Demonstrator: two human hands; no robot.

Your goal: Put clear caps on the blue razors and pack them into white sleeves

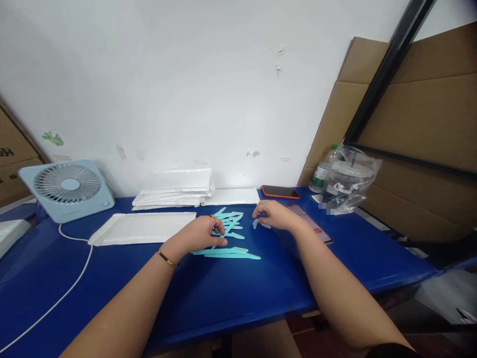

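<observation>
Two bare forearms reach out over the blue counter [223, 298], the left wrist wearing a thin gold bracelet [167, 259]. The left hand [201, 233] is loosely curled, knuckles up, with its fingertips and thumb pressing on the near side of a loose pile of turquoise sticks [231, 221]. Whether it actually grips one cannot be told. The sticks lie flat and crisscrossed at the middle of the counter, between the two hands, a few of them long ones nearest the body.

The right hand [274, 215] sits just past the pile's right edge, its fingers drawn together on a small pale piece [257, 223]. Its wrist crosses a phone [316, 226] lying face up.

The work in hand appears to be picking through the pile. Lifting one thin, flat stick off its neighbours would call for a fingertip pinch at a free end while the other hand steadies the rest.

Farther back lie a flat white envelope [145, 227], a stack of envelopes [175, 191] and a second phone [280, 191]. A small fan [67, 189] stands at the left and a bagged item [348, 179] at the right, near the wall.
</observation>
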